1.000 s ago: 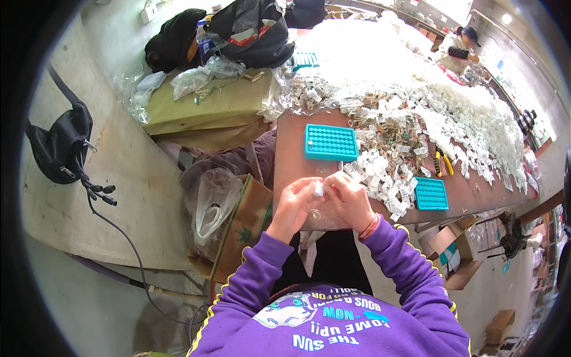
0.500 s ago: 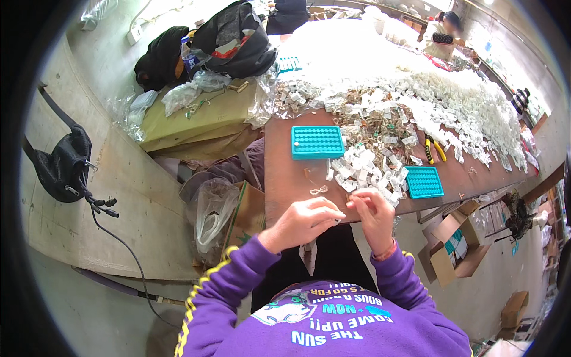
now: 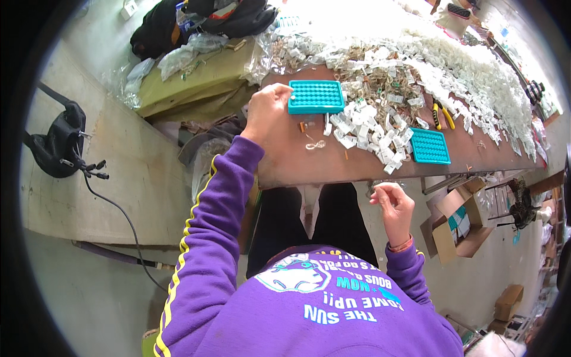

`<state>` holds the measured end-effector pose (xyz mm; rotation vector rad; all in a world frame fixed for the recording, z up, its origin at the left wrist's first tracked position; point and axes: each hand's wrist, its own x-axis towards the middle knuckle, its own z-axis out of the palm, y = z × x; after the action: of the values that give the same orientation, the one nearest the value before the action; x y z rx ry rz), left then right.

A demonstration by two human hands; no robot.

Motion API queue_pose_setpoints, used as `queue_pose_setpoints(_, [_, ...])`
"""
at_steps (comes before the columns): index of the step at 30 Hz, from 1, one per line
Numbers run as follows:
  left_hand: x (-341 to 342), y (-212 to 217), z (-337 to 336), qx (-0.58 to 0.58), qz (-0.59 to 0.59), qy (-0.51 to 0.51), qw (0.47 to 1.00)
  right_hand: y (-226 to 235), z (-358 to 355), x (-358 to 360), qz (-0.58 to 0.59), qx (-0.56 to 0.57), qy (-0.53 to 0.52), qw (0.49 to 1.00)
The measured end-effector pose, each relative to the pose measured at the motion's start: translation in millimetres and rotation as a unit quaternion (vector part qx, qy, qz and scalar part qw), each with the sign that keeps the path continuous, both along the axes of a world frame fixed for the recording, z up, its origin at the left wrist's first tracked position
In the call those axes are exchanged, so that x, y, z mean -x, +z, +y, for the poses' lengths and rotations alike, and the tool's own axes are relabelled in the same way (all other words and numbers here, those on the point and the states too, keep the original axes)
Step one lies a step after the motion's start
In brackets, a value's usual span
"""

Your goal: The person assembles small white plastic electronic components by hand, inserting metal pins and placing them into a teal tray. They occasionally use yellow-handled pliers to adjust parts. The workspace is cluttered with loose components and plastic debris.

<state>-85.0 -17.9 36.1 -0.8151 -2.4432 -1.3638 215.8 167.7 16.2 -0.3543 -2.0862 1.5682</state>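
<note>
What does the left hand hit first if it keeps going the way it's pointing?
Most likely the teal grid tray. The left hand points right along the table, fingertips already at the tray's left edge; contact can't be told for sure. Beyond the tray lies the pile of small white pieces.

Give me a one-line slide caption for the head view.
Left hand reaches the near teal tray on the brown table; right hand hangs below its edge.

Purple sleeves [image 3: 217,196], yellow stripes, orange wristband [image 3: 402,244]
</note>
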Motion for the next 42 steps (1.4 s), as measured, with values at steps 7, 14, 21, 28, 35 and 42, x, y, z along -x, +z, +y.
queue_pose_setpoints(7, [-39,-23,-1,0.168,0.034,-0.061,0.983,-4,-19,19,0.024,-0.018,0.067,0.997])
queue_pose_setpoints(14, [-43,-19,-3,-0.081,-0.256,-0.141,0.953,10,-30,20,0.033,-0.106,0.09,0.99])
queue_pose_setpoints(21, [-103,1,-3,-0.364,-0.38,-0.251,0.813,45,-31,54,0.147,-0.264,-0.008,0.953])
queue_pose_setpoints(28, [-134,-6,18,-0.455,-0.377,-0.226,0.775,46,-51,84,0.16,-0.282,-0.006,0.946])
queue_pose_setpoints(35, [-140,-5,14,-0.448,-0.368,-0.241,0.779,40,-49,86,0.113,-0.15,0.003,0.982])
queue_pose_setpoints(42, [-153,3,16,-0.372,-0.29,-0.181,0.863,44,-44,75,0.067,-0.021,0.056,0.996])
